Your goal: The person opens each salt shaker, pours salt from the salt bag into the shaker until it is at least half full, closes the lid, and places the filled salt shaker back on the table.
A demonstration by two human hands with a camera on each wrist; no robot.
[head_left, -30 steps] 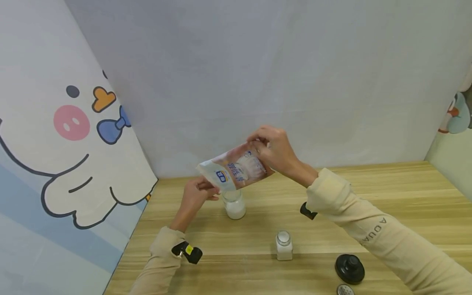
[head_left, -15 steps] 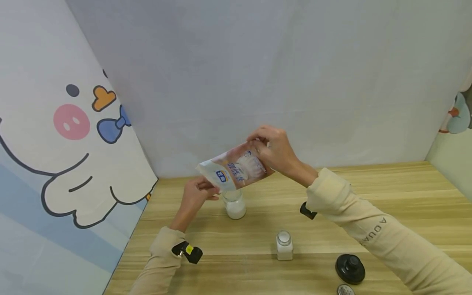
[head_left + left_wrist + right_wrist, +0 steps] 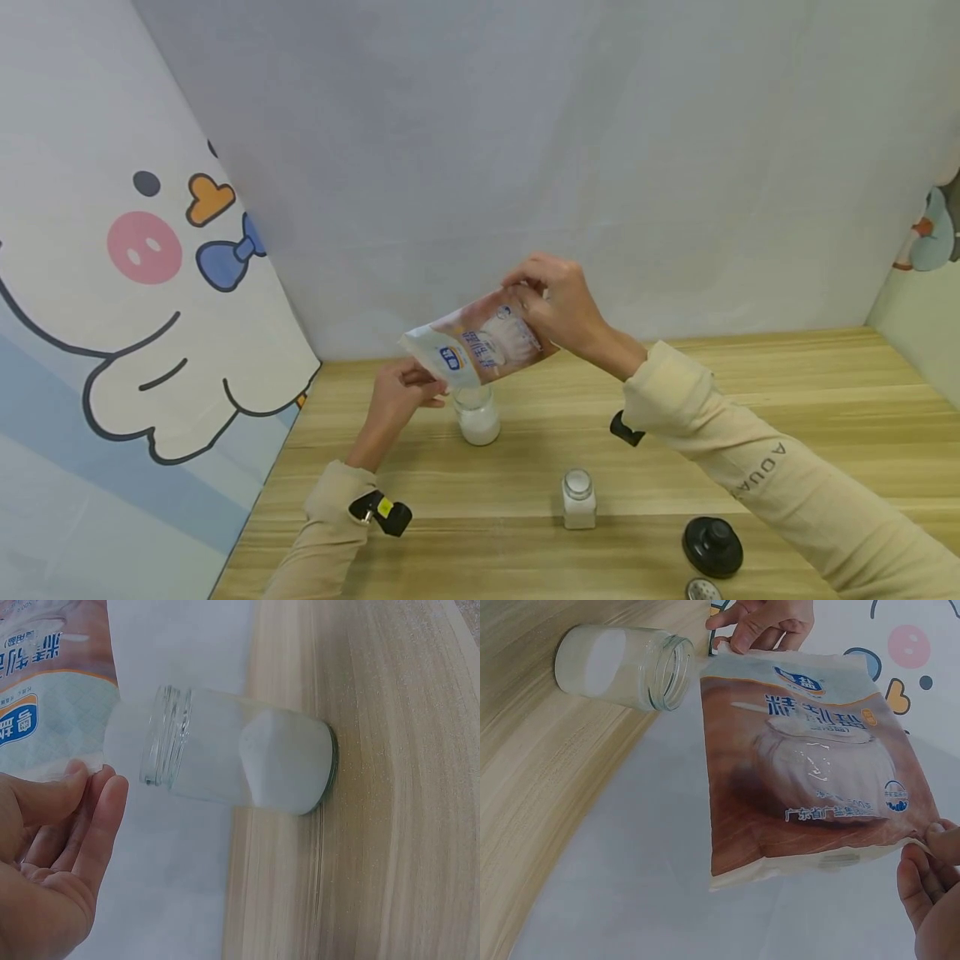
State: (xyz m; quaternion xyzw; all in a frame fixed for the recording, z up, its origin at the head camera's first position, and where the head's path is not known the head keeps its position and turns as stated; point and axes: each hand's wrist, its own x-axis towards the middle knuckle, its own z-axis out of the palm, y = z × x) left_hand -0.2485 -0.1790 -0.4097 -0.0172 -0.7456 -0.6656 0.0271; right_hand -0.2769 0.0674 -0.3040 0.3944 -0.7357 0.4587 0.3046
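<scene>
A brown and pale blue printed bag is held tilted above an open glass jar, its pale blue end lower and near the jar's mouth. My left hand pinches that lower end at a corner, as the left wrist view's hand shows. My right hand pinches the raised brown end; in the right wrist view its fingers grip the bag's corner. White powder is heaped inside the jar, sloping to one side. The bag's opening is hidden in the head view.
A small glass jar with white contents stands nearer on the wooden table. Right of it lie a black round lid and a perforated metal cap. A pale curtain hangs behind the table.
</scene>
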